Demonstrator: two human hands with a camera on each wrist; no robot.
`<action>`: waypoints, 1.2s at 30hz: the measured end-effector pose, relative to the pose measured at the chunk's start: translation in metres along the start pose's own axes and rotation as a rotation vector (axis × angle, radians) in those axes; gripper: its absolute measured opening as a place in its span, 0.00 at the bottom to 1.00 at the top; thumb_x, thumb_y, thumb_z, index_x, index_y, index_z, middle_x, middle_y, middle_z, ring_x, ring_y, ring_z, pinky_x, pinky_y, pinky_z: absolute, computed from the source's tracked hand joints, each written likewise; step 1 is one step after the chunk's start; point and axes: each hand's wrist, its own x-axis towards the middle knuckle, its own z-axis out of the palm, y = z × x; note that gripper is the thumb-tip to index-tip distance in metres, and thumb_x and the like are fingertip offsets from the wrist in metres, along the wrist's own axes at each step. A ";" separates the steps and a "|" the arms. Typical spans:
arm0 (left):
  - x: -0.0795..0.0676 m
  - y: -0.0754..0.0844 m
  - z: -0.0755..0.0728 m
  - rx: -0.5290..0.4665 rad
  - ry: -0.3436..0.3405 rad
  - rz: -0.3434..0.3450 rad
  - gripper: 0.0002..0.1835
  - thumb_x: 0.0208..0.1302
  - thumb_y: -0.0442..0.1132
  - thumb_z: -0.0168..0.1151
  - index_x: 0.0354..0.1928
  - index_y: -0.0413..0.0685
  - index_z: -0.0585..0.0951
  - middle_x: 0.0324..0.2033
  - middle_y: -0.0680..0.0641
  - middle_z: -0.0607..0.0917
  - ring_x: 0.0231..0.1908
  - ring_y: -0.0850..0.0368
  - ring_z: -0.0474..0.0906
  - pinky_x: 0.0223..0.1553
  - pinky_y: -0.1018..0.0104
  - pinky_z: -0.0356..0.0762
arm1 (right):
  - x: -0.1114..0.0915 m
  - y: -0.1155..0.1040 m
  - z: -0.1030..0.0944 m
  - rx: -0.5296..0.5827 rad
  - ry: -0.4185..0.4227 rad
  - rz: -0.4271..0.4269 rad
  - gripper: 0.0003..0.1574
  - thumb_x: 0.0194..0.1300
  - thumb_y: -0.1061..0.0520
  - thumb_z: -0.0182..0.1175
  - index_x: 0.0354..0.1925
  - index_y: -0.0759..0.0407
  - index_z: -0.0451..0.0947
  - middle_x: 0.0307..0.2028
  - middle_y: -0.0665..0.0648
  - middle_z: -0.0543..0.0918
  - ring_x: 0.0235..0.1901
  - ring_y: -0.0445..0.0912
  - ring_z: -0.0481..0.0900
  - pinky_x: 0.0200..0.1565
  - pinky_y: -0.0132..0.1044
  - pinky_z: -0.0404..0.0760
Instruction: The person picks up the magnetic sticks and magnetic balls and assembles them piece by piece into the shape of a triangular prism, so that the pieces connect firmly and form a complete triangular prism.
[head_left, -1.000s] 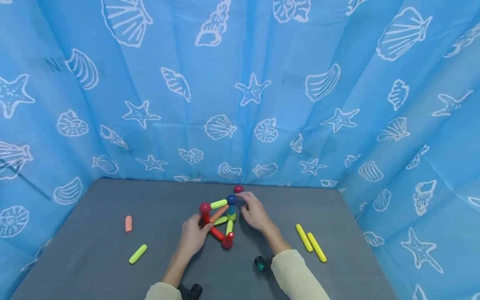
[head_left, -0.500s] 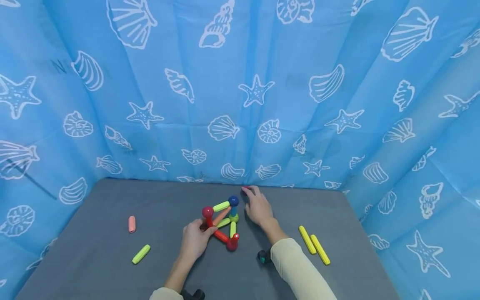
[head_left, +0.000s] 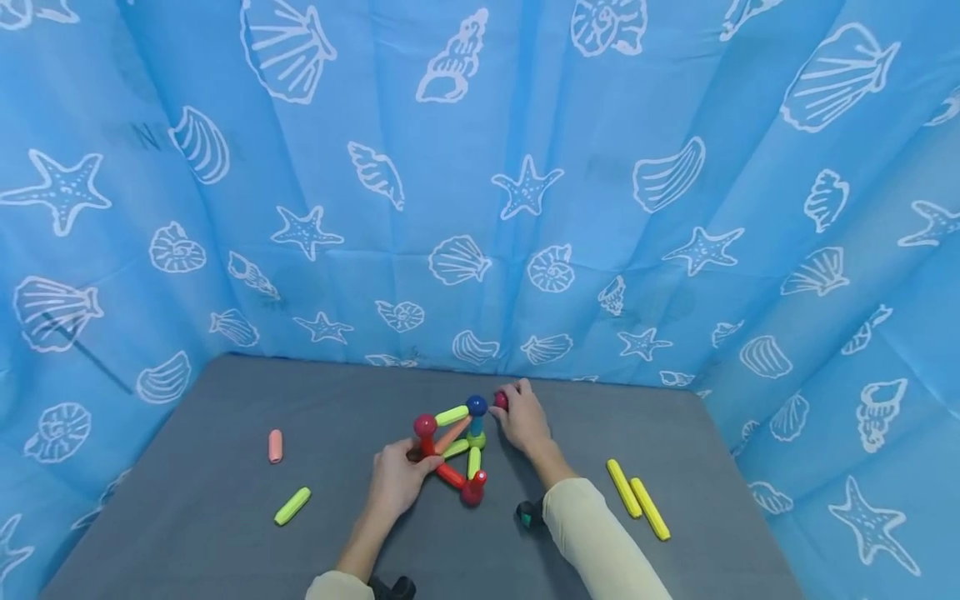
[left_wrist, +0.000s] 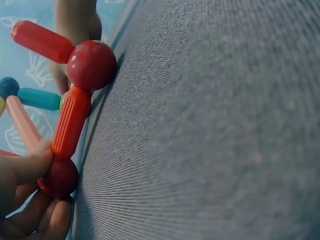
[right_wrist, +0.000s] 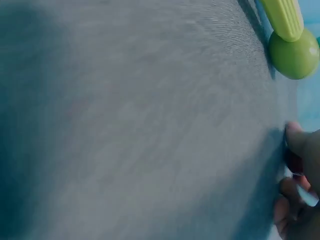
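Note:
A toy ball-and-stick frame (head_left: 451, 476) stands mid-table, built of red, light green, salmon and blue-teal rods joined at balls. My left hand (head_left: 397, 477) grips its left corner, thumb and fingers around a low red ball (left_wrist: 60, 178). From the front red ball (left_wrist: 92, 65), a short red rod (left_wrist: 42, 41) sticks up with a free end. A blue ball (head_left: 476, 406) tops the back corner, above a green ball (right_wrist: 294, 54). Just right of that corner, my right hand (head_left: 527, 423) pinches a loose dark red ball (head_left: 501, 400), partly hidden by the fingers in the right wrist view.
Two yellow rods (head_left: 624, 488) lie side by side at the right of the grey table (head_left: 600, 567). On the left are a salmon rod (head_left: 275, 447) and a light green rod (head_left: 292, 506). A blue shell-print curtain (head_left: 480, 317) hangs behind the table's back edge.
My right hand reached from beside the blue ball to the loose red ball at the back, took hold of it and drew it slightly nearer. My left hand keeps its grip on the frame.

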 end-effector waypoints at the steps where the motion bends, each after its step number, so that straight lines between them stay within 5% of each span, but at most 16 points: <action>1: 0.001 0.000 0.001 0.000 0.002 -0.002 0.16 0.56 0.45 0.78 0.44 0.46 0.89 0.35 0.48 0.91 0.37 0.58 0.85 0.42 0.56 0.84 | -0.004 0.002 -0.003 0.033 0.005 0.002 0.22 0.67 0.50 0.69 0.56 0.58 0.81 0.49 0.62 0.73 0.44 0.55 0.80 0.49 0.52 0.82; 8: 0.003 0.002 0.006 0.015 0.007 -0.007 0.14 0.57 0.46 0.78 0.42 0.47 0.89 0.34 0.49 0.91 0.37 0.57 0.85 0.40 0.56 0.84 | -0.043 -0.005 -0.044 0.306 -0.007 -0.044 0.26 0.64 0.55 0.72 0.60 0.55 0.80 0.46 0.56 0.76 0.39 0.44 0.76 0.42 0.37 0.80; 14: 0.003 0.005 0.007 0.013 0.023 0.006 0.14 0.57 0.46 0.78 0.40 0.47 0.89 0.34 0.47 0.92 0.37 0.55 0.87 0.39 0.56 0.84 | -0.085 -0.025 -0.072 0.463 -0.066 -0.259 0.26 0.62 0.53 0.73 0.58 0.51 0.80 0.44 0.50 0.81 0.37 0.44 0.80 0.39 0.31 0.81; 20: 0.003 0.007 0.008 0.017 0.023 0.015 0.14 0.57 0.46 0.78 0.41 0.45 0.89 0.34 0.46 0.91 0.36 0.55 0.87 0.40 0.55 0.85 | -0.103 -0.029 -0.072 0.416 -0.188 -0.343 0.25 0.63 0.47 0.73 0.56 0.47 0.79 0.47 0.43 0.81 0.42 0.43 0.80 0.41 0.36 0.83; 29: 0.000 0.011 -0.003 0.086 -0.091 0.086 0.16 0.59 0.38 0.76 0.48 0.44 0.85 0.40 0.45 0.89 0.36 0.57 0.84 0.40 0.55 0.85 | -0.111 -0.023 -0.043 0.378 -0.260 -0.158 0.37 0.59 0.42 0.75 0.62 0.52 0.76 0.46 0.48 0.79 0.40 0.45 0.78 0.38 0.31 0.80; 32: -0.001 0.012 -0.004 0.110 -0.112 0.101 0.14 0.61 0.37 0.74 0.48 0.44 0.84 0.41 0.45 0.89 0.39 0.56 0.86 0.42 0.54 0.86 | -0.112 -0.019 -0.028 0.316 -0.238 -0.108 0.30 0.58 0.43 0.75 0.55 0.50 0.79 0.42 0.48 0.79 0.38 0.43 0.76 0.39 0.29 0.76; 36: -0.003 0.013 -0.002 0.134 -0.098 0.099 0.10 0.61 0.38 0.74 0.43 0.45 0.85 0.36 0.47 0.88 0.36 0.57 0.84 0.36 0.58 0.84 | -0.113 -0.015 -0.019 0.157 -0.102 -0.121 0.24 0.60 0.47 0.75 0.51 0.52 0.81 0.43 0.50 0.81 0.41 0.44 0.72 0.44 0.36 0.74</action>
